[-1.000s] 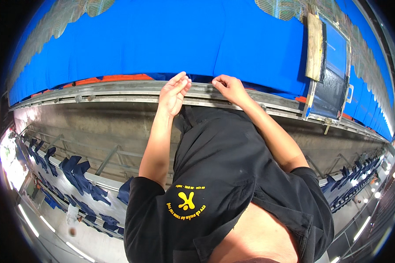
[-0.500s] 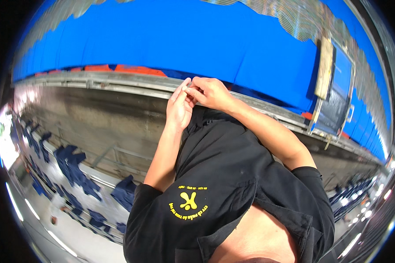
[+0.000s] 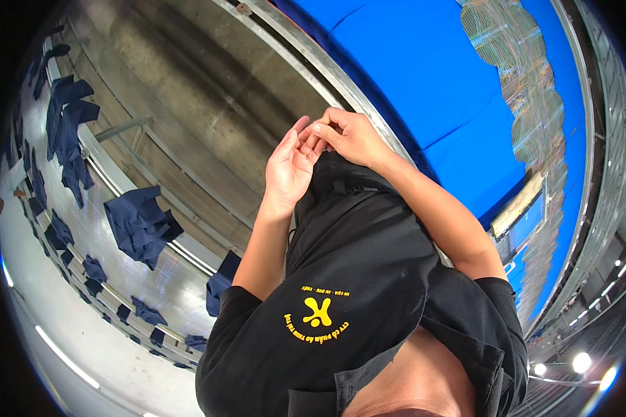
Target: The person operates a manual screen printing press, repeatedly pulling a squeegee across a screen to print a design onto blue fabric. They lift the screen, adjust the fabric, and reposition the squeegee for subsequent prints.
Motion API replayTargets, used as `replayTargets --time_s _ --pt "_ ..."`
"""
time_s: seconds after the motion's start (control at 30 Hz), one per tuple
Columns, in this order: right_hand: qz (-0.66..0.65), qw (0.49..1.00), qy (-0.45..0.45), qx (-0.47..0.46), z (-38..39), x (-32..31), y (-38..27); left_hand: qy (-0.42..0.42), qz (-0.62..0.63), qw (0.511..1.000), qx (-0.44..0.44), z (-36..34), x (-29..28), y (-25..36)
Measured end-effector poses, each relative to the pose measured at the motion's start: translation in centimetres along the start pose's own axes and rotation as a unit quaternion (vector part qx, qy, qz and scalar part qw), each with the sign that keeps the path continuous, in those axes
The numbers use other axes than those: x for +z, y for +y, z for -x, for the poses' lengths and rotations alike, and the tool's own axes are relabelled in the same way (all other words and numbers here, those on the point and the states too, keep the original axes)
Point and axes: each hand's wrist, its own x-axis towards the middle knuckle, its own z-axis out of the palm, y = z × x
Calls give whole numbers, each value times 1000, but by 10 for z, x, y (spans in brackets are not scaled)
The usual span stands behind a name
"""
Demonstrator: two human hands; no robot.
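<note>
Mostly flat, blue fabric [image 3: 431, 76] covers the long metal-edged counter [image 3: 320, 52], with a dark crease running across it. Just off the near edge of the counter, the two hands meet in front of the person's body, neither visibly touching the fabric. The left hand [image 3: 291, 170] has its palm turned up and its fingers loosely spread. The right hand [image 3: 351, 137] bends over it, thumb and fingertips drawn in against the left fingers; whether anything small sits between them, I cannot tell.

Toward the far side of the counter, a grey patterned strip [image 3: 511, 76] with a wavy border shows beside the fabric. Farther along the counter, past the right forearm, is a frame [image 3: 528, 226] with a wooden bar [image 3: 518, 205] at one side. On the near side of the counter come the person's black shirt [image 3: 355, 243], bearing a yellow emblem [image 3: 318, 311], and the concrete floor [image 3: 160, 55]. Across that floor from the counter, navy fabric pieces [image 3: 142, 222] hang or lie over a pale rack-like surface [image 3: 111, 201].
</note>
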Motion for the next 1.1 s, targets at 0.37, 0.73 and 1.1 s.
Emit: replayTargets --time_s 0.37,0.73,1.1 --pt "-63 997 29 37 -5 -3 -17 15 -75 997 -5 -17 33 11" --pt "24 995 79 58 -7 -27 -5 0 -140 987 -73 -16 48 11" --pt "179 868 428 178 135 -92 132 -41 -505 862 -20 -75 40 37"
